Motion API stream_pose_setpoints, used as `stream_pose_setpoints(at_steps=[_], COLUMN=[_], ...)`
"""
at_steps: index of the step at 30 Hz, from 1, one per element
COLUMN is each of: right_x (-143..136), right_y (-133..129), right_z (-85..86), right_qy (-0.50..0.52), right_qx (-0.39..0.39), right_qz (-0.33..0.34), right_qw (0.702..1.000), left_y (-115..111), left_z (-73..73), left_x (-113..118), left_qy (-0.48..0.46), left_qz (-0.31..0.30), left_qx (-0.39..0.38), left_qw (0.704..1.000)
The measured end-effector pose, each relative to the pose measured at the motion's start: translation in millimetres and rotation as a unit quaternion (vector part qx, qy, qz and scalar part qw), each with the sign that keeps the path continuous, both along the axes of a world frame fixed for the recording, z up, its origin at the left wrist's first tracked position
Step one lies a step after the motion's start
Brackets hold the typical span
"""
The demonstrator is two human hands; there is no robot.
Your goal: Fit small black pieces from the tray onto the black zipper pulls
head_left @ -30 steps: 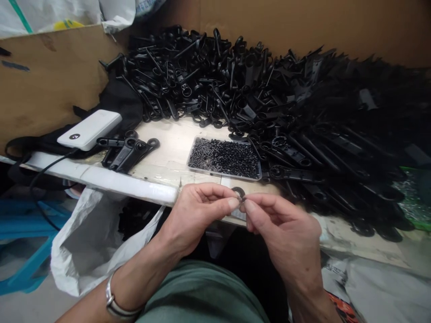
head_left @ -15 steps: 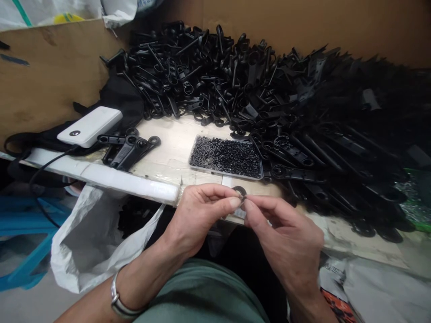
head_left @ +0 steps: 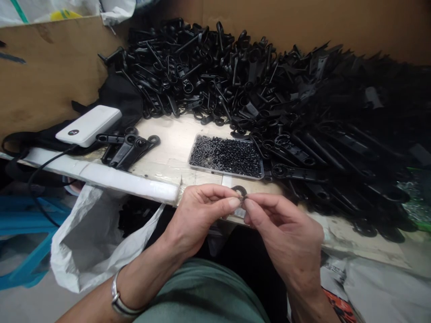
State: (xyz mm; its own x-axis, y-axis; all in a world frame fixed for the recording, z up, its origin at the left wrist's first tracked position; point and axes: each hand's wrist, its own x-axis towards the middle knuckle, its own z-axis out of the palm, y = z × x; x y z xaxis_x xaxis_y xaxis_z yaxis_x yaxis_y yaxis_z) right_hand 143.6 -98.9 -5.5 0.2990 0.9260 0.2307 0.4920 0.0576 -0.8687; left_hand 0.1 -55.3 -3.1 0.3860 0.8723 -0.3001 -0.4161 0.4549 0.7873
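Note:
My left hand (head_left: pixel 198 213) and my right hand (head_left: pixel 286 229) meet at the table's front edge, thumbs and forefingers pinched toward each other. Between the fingertips is a tiny dark piece, too small to make out clearly. A black ring-shaped part (head_left: pixel 240 189) shows just behind the fingertips, and it is partly hidden by them. Just beyond my hands lies a clear shallow tray (head_left: pixel 226 172) filled with small black pieces and, toward its left, tiny metallic ones.
A large heap of black plastic parts (head_left: pixel 215 76) covers the back and right. At left are a white power bank (head_left: pixel 89 125) with a cable and several black parts (head_left: pixel 129 148). A white sack (head_left: pixel 77 251) hangs below, beside a blue stool (head_left: pixel 30 229).
Both hands stay nearly in place, still pinched together. The camera view has shifted very slightly.

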Motion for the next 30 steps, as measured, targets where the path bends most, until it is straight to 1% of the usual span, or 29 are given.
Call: stream_pose_setpoints(at_steps=[7,13,17,23,25,30], right_x=[0.9,3.5,1.4,-1.9,-0.6,7.5], right_y=[0.5,-1.8,-2.3,-2.4,-2.0,2.5], right_z=[1.0,1.6,0.6,-0.5,-0.1,4.2], right_qy=[-0.03,-0.017,-0.018,-0.055,-0.054,-0.065], right_qx=[0.008,0.005,0.004,0.033,0.025,0.018], right_qz=[0.009,0.045,0.033,-0.008,0.002,0.065], right_qw=[0.999,0.999,0.999,0.998,0.998,0.996], left_y=[-0.4,-1.9,-2.4,-3.3,-2.9,0.5], left_z=[-1.4,-1.1,-0.4,-0.1,-0.2,0.2], left_x=[-0.9,-0.9,0.1,0.8,0.3,-2.6], left_qy=[-0.002,-0.004,0.008,0.04,0.042,0.044], left_qz=[-0.004,-0.005,-0.007,0.004,0.001,-0.02], left_qx=[0.004,0.016,0.022,0.02,0.02,0.021], left_qw=[1.0,1.0,1.0,0.999,0.999,0.999])
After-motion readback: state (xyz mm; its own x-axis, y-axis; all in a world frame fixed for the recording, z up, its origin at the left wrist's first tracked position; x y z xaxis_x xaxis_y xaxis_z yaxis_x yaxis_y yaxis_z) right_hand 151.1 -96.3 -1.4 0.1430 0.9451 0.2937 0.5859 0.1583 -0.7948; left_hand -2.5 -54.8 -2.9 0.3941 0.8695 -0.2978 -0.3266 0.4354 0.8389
